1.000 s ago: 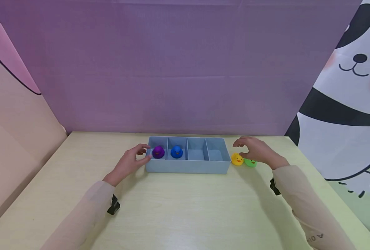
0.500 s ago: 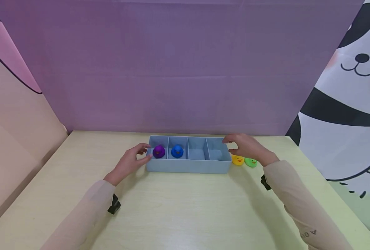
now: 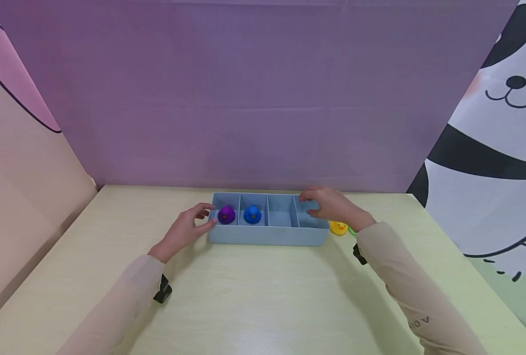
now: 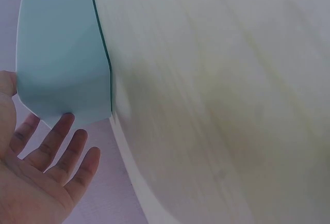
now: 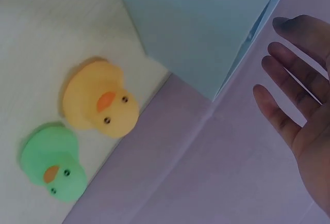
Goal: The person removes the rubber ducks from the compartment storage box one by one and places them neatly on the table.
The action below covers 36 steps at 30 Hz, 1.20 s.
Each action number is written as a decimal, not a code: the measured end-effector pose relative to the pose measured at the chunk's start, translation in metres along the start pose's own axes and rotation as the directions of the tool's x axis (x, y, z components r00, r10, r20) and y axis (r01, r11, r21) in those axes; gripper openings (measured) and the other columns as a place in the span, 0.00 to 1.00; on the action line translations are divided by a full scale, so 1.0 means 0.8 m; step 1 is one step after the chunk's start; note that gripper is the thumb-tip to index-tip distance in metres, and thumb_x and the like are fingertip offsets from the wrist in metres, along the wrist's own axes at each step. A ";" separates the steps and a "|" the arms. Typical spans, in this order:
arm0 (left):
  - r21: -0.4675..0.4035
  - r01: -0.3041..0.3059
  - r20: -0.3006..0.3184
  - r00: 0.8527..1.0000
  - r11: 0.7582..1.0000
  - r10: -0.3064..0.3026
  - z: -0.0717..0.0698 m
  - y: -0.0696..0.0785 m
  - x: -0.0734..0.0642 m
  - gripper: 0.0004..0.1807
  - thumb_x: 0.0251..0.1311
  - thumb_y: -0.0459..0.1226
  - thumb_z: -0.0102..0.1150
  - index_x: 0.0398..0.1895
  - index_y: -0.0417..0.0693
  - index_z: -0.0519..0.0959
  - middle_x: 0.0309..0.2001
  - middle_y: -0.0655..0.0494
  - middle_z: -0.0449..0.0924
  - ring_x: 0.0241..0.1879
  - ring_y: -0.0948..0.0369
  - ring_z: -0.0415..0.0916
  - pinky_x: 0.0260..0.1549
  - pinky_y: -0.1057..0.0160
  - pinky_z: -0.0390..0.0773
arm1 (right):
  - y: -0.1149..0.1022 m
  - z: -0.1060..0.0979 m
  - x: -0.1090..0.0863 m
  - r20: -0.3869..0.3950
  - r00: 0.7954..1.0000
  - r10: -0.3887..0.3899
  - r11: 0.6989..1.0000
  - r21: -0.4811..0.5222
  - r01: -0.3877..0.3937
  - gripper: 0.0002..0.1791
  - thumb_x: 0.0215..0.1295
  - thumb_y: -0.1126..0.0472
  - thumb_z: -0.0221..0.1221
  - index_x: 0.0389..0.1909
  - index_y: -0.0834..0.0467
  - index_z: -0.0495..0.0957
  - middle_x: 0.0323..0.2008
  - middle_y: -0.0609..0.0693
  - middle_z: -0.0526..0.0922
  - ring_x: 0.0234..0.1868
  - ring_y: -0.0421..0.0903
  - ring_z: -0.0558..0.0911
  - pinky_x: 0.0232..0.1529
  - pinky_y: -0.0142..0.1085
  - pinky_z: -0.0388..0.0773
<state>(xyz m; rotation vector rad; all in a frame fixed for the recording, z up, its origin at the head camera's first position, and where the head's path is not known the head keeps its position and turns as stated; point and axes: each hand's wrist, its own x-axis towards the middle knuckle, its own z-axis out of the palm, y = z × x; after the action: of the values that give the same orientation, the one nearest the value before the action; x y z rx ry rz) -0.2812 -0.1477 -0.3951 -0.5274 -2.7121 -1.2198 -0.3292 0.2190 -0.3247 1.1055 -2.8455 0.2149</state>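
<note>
- Two hands are flanking the blue divided box [image 3: 267, 236]: the left hand [image 3: 183, 230] is apparently touching its left end with relaxed fingers, while the right hand [image 3: 331, 204] is hovering above its right-end compartment, released and carrying nothing.
- The purple duck [image 3: 226, 215] and the blue duck [image 3: 252, 215] are sitting inside, first and second from the left; the yellow duck [image 5: 95, 100] and the green duck [image 5: 54, 159] are resting on the tabletop [image 3: 254, 296], off the box's right end.
- Should the right hand be dipping, its fingertips could be snagging a divider [image 3: 296, 212] and dragging the box.
- Any rightward push by the left hand could be sliding the box into the yellow duck.
- The right sleeve [image 3: 404, 276] is reaching past both loose ducks; a low sweep could be toppling them, though I cannot judge clearance.
</note>
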 end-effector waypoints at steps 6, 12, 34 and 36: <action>-0.001 -0.003 -0.005 1.000 1.000 0.003 0.000 0.000 0.000 0.24 0.60 0.45 0.55 0.58 0.45 0.69 0.51 0.41 0.76 0.53 0.45 0.71 0.51 0.45 0.72 | -0.015 0.005 0.016 0.006 0.999 -0.037 0.999 0.012 0.037 0.17 0.53 0.65 0.63 0.45 0.58 0.78 0.45 0.52 0.81 0.46 0.49 0.78 0.49 0.43 0.77; 0.000 -0.002 -0.002 1.000 1.000 0.002 0.000 0.001 -0.001 0.24 0.61 0.45 0.55 0.58 0.46 0.69 0.51 0.40 0.76 0.53 0.45 0.71 0.51 0.45 0.72 | -0.033 0.005 0.030 0.028 0.997 -0.066 0.998 0.005 0.066 0.17 0.54 0.64 0.62 0.47 0.57 0.77 0.46 0.51 0.80 0.48 0.48 0.78 0.50 0.42 0.76; 0.006 0.001 -0.006 1.000 1.000 -0.001 0.001 0.000 0.000 0.23 0.60 0.45 0.55 0.57 0.47 0.69 0.51 0.42 0.76 0.53 0.46 0.72 0.50 0.46 0.72 | -0.079 0.015 0.088 0.083 0.993 -0.084 0.996 -0.026 0.087 0.19 0.57 0.60 0.62 0.51 0.56 0.76 0.51 0.48 0.77 0.52 0.46 0.76 0.53 0.41 0.75; 0.006 0.002 -0.007 1.000 1.000 -0.002 0.001 0.000 0.000 0.23 0.60 0.45 0.55 0.57 0.47 0.69 0.51 0.42 0.76 0.53 0.46 0.72 0.50 0.46 0.72 | -0.080 0.018 0.093 0.079 0.992 -0.094 0.995 -0.026 0.096 0.19 0.56 0.60 0.62 0.50 0.56 0.76 0.50 0.48 0.78 0.52 0.46 0.76 0.53 0.41 0.75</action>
<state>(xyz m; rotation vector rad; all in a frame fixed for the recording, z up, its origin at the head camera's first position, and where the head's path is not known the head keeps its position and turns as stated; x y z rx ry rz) -0.2811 -0.1470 -0.3960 -0.5187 -2.7103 -1.2115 -0.3409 0.1208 -0.3232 1.2663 -2.8437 0.1254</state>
